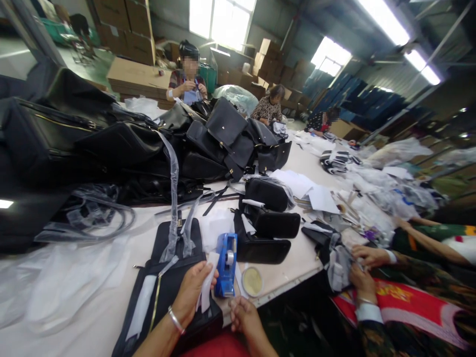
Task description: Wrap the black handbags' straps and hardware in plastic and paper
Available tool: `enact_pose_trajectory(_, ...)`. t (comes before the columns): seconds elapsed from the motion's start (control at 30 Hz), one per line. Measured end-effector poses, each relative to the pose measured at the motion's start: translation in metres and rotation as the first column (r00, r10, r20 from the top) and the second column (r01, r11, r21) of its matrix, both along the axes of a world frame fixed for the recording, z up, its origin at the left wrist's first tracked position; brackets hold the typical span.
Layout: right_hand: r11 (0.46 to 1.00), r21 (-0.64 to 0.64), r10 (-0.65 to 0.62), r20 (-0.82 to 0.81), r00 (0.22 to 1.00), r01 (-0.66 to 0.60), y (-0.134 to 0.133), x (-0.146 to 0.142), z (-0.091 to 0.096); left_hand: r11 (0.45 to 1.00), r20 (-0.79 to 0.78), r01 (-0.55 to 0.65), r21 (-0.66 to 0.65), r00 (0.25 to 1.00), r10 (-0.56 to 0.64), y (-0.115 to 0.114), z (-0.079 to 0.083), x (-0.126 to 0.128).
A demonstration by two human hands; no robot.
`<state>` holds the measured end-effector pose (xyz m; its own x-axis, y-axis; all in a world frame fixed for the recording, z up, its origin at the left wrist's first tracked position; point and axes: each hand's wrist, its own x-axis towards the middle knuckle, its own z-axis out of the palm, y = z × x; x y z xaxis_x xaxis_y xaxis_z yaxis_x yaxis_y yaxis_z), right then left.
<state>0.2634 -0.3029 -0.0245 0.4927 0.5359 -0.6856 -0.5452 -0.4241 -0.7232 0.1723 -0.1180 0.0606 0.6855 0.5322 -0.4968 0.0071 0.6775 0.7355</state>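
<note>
My left hand (193, 287), wearing a silver bangle, pinches a folded white strip (208, 282) that looks like paper or thin foam. Beneath that hand lies a black bag (178, 270) with a gold zip and plastic-wrapped straps (174, 198). A blue tape dispenser (225, 270) stands just right of the strip. My right hand (245, 313) is below the dispenser at the table edge, its fingers closed together. Whatever they may hold is too small to make out. A round, shallow yellowish tin or dish (252, 281) sits beside the dispenser.
Black bags (230, 124) are heaped across the back and left. Several black pouches (273, 225) stand right of the dispenser. Clear plastic (48, 282) covers the left table. A co-worker's hands (366, 265) work on a wrapped bag at the right. Other people sit farther back.
</note>
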Motion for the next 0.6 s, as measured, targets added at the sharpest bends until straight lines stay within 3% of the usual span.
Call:
enact_pose_trajectory(0.17, 0.999, -0.019, -0.033, -0.117, 0.993, 0.031, 0.004, 0.001, 0.003, 1.000, -0.005, 0.003, -0.008, 1.000, -0.003, 0.000, 0.000, 0.003)
enact_pose_trajectory(0.43, 0.987, -0.153, 0.046, -0.058, 0.997, -0.055, 0.001, -0.014, -0.014, 1.000, -0.034, 0.022, -0.010, 0.999, -0.022, 0.001, -0.004, 0.004)
enact_pose_trajectory(0.5, 0.989, -0.109, 0.108, 0.028, 0.994, -0.104, 0.002, -0.012, 0.000, 1.000, -0.025, 0.018, -0.016, 1.000, -0.018, 0.002, -0.003, 0.003)
enact_pose_trajectory(0.6, 0.964, -0.014, 0.258, 0.265, 0.929, -0.264, 0.014, 0.000, 0.047, 1.000, -0.014, 0.017, -0.015, 1.000, -0.018, 0.001, -0.002, 0.005)
